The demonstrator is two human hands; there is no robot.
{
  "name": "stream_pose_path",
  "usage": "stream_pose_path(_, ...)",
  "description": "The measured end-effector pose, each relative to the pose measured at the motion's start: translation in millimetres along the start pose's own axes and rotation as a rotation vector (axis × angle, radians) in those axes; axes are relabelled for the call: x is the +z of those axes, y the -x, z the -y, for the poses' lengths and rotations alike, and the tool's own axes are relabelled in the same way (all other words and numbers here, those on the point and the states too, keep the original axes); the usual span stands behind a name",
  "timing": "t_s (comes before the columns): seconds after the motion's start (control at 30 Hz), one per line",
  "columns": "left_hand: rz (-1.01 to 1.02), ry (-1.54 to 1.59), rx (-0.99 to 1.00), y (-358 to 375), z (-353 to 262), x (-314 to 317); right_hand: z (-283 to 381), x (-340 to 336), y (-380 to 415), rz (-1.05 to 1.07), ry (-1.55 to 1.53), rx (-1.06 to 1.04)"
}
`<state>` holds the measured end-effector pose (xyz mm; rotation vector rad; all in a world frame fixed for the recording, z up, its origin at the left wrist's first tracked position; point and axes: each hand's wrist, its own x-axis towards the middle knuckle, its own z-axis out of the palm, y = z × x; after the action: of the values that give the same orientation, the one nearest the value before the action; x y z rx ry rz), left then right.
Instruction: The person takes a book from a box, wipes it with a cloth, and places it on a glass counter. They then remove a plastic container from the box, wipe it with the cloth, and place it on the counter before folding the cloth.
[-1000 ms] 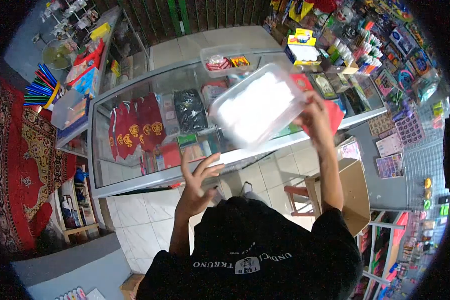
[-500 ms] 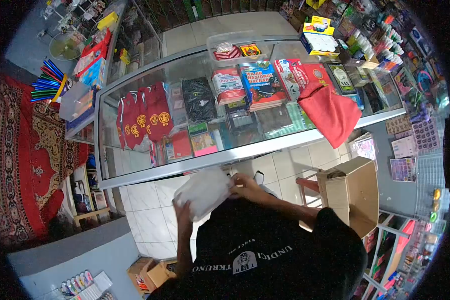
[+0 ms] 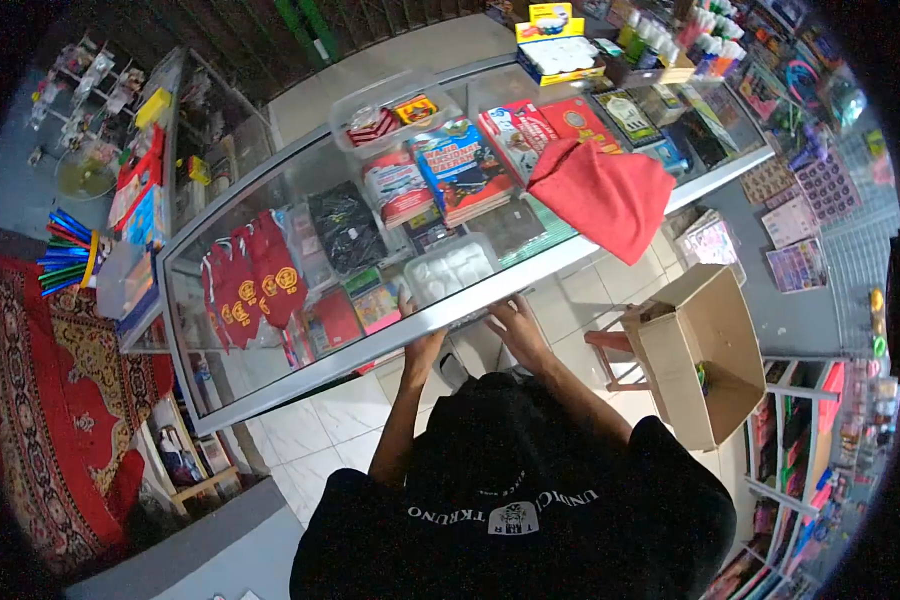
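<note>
A translucent plastic tub (image 3: 450,272) with whitish contents is just behind the front rail of the glass counter (image 3: 315,375). It seems to lie under the glass top. My left hand (image 3: 422,345) reaches past the rail, thumb and fingers at the tub's left side, partly hidden by the rail. Just below the rail, near the tub's right corner, my right hand (image 3: 513,325) has its fingers spread. A red cloth (image 3: 605,195) drapes over the counter's front edge to the right. Booklets (image 3: 460,170) stand in stacks behind the tub.
Maroon cloth items with yellow emblems (image 3: 255,280) lie at the counter's left. An open cardboard box (image 3: 695,350) stands on a wooden stool (image 3: 610,350) to my right. A patterned red carpet (image 3: 70,420) hangs at left. Stocked shelves (image 3: 790,470) line the right.
The tub has gone from in front of my body to behind the counter's rail. Both hands have moved forward with it; the right now has spread fingers. My view has shifted and tilted.
</note>
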<state>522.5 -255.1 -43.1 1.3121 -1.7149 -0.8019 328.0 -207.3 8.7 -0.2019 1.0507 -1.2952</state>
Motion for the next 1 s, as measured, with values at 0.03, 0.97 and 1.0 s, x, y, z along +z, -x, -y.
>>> stream_pose_path(0.03,-0.020,0.035,-0.011,-2.3,-23.1,-1.8,-13.5,-13.9,-5.3,-0.005,0.003,-0.015)
stream_pose_path(0.97,0.065,-0.553,0.233,-66.9,-18.2,58.2,-144.1,-402.9,149.6,-0.386,0.541,0.469)
stream_pose_path(1.0,0.038,-0.547,0.261,-65.5,-16.9,58.8,-157.5,-407.9,143.1,-0.337,0.506,0.387)
